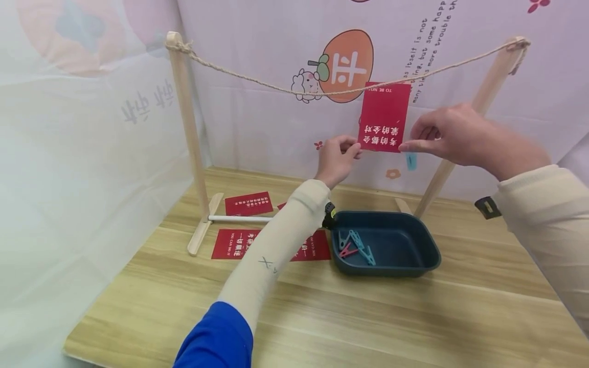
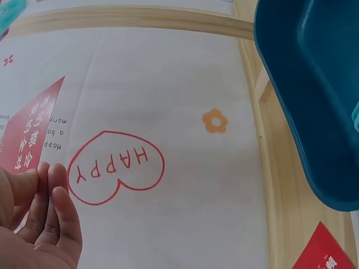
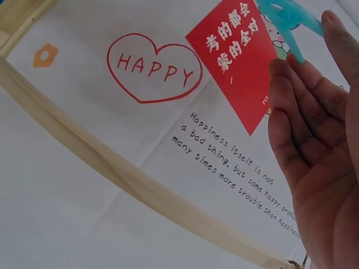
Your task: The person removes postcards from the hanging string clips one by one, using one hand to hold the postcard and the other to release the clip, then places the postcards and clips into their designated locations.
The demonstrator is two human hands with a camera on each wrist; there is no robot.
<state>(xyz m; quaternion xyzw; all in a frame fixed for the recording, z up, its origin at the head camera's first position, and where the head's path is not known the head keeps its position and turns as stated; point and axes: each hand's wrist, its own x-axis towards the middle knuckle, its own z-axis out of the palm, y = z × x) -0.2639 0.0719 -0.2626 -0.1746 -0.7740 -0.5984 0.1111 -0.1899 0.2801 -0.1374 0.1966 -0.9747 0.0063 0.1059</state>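
Observation:
A red card [image 1: 384, 110] with white writing appears upright in the head view, its top edge overlapping the twine [image 1: 257, 82]. My left hand [image 1: 336, 161] pinches the card's lower left corner between thumb and fingers, as the left wrist view also shows. At the lower right corner is my right hand [image 1: 474, 135], its thumb tip right at the card's edge. Between the thumb and fingers of that hand is a light blue clothespin [image 3: 286, 19], which in the head view shows below the thumb.
Two wooden posts [image 1: 187, 128] carry the twine on the table [image 1: 322, 317]. A dark blue tub [image 1: 400, 271] holds several clothespins [image 1: 354, 245]. More red cards [image 1: 248, 203] lie on the table to the left, partly hidden by the left sleeve. A printed cloth [image 1: 257, 30] hangs behind.

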